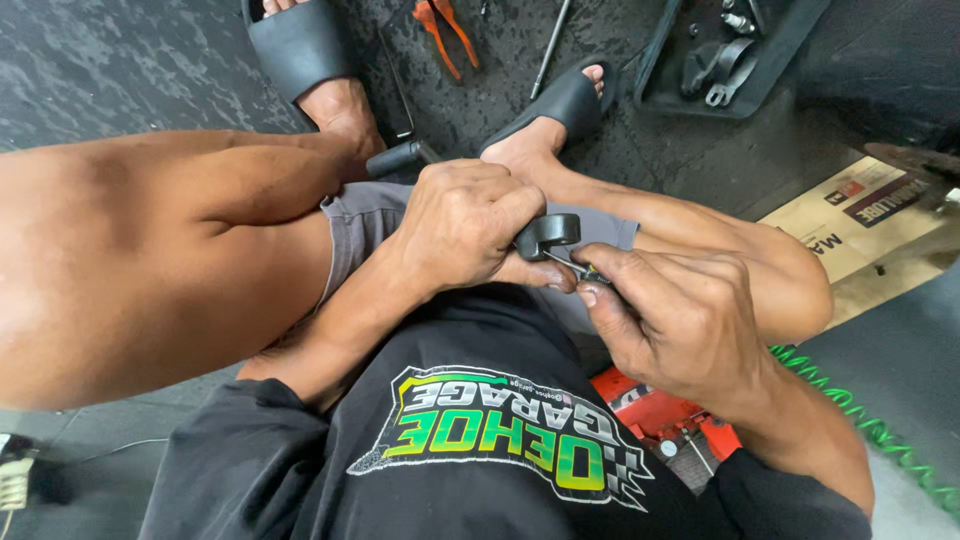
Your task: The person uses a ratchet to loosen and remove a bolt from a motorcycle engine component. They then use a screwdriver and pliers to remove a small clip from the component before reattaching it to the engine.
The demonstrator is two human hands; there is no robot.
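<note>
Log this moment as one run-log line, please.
left hand: grips small black part | right hand: pinches thin tool against it | orange pliers on floor

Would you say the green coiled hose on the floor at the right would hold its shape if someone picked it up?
Probably not: the green coiled hose lies in loose spring-like turns, so it would likely stretch and sag. It looks thin, so probably light. Its coils might snag on the orange tool beside it.
</note>
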